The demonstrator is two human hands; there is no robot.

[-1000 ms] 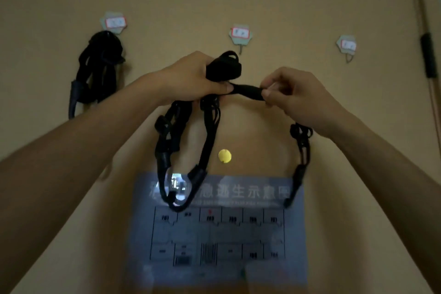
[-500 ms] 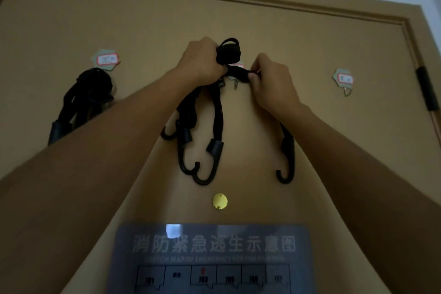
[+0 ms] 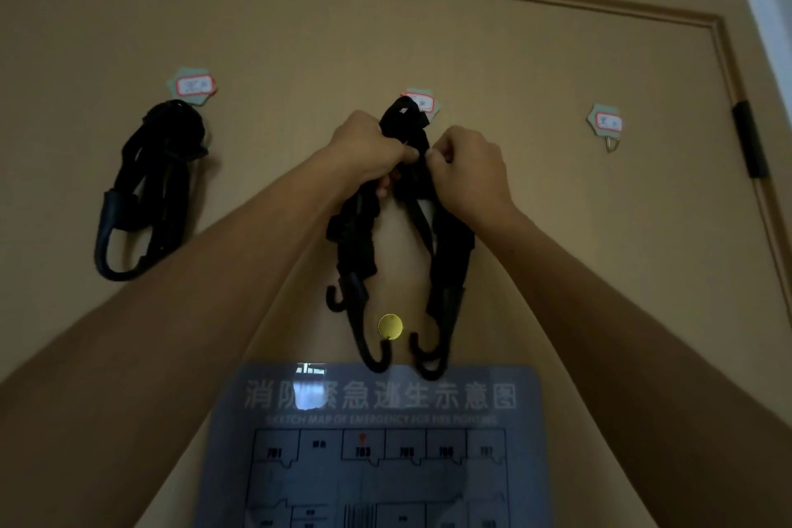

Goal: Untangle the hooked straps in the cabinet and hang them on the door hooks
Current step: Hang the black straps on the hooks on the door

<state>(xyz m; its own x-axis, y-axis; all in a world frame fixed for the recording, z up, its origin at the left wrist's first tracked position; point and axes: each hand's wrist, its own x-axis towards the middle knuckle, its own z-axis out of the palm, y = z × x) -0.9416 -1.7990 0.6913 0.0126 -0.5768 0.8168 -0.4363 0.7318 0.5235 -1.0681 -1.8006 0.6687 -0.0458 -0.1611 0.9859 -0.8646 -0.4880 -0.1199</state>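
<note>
Smooth tan door (image 3: 514,56), left hand (image 3: 368,150) and right hand (image 3: 467,167) tight around crinkled black hooked straps (image 3: 407,120).

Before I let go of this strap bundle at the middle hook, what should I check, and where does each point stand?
1. Left hand grips the strap bundle: ok.
2. Right hand pinches the same bundle: ok.
3. Loop seated on the middle hook: cannot tell; the hook is hidden behind the strap, below its label.
4. Hooked ends hang loose below the hands: ok.
5. Left bundle hangs at its own hook: ok.
6. Right hook bare for the next strap: ok.
</note>
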